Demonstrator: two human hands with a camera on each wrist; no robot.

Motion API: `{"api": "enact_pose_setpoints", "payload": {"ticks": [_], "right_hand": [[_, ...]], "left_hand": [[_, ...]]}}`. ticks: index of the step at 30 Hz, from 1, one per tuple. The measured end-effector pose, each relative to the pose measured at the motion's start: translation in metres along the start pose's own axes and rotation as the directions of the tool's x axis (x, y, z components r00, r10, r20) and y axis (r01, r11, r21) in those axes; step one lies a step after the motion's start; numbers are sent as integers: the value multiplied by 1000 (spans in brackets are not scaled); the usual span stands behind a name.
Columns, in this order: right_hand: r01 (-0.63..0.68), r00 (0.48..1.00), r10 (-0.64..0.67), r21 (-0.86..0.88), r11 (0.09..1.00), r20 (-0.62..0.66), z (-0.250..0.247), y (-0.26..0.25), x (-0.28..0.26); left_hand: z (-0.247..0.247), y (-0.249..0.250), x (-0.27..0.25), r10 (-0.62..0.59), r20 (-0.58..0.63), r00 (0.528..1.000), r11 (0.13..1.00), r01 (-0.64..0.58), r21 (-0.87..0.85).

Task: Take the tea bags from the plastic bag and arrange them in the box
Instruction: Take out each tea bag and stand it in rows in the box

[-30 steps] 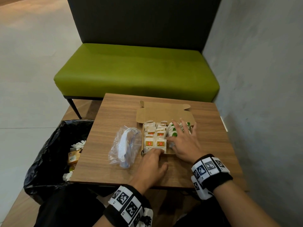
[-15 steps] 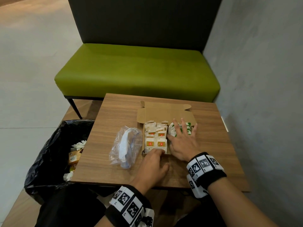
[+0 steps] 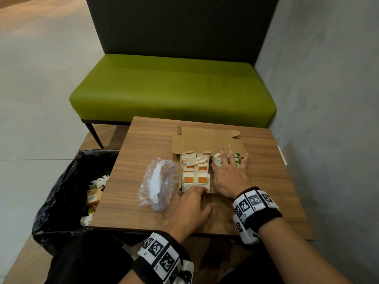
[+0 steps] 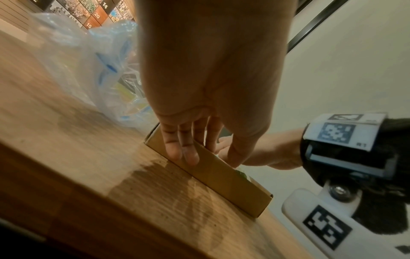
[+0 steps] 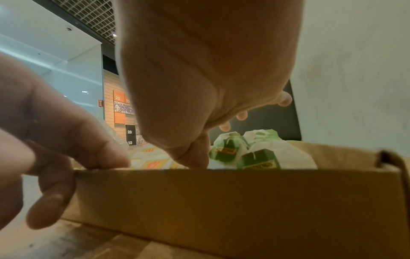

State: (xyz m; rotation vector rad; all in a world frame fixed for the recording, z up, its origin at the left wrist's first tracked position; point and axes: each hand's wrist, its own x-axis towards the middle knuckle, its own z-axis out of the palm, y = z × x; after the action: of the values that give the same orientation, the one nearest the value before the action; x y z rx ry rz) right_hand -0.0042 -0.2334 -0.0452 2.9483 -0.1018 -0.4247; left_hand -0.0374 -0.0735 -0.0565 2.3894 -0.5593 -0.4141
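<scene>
Head: my right hand [image 3: 230, 177] flat, fingers spread on green tea bags [image 3: 236, 158] in right half of box [image 3: 205, 140]; orange tea bags [image 3: 194, 173] fill left half. Plastic bag [image 3: 158, 181] beside box on table [image 3: 272, 181].
Left wrist: my left hand [image 4: 210, 78] pinches box's near wall, thumb over rim.
Right wrist: green tea bags heaped behind that wall.

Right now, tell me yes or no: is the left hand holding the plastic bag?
No, the left hand grips the box at its near wall, while the plastic bag lies on the table beside it.

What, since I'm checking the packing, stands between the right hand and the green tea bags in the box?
Nothing visible. The right hand is spread right over the green tea bags in the open box; the left hand holds the near wall.
</scene>
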Motion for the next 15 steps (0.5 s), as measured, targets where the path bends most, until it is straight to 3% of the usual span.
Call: {"api": "enact_pose_setpoints", "payload": {"ticks": [15], "right_hand": [[3, 1000, -4, 54, 999, 8, 7, -7, 8]], "left_hand": [[2, -2, 1, 4, 7, 1000, 1000, -4, -4]]}}
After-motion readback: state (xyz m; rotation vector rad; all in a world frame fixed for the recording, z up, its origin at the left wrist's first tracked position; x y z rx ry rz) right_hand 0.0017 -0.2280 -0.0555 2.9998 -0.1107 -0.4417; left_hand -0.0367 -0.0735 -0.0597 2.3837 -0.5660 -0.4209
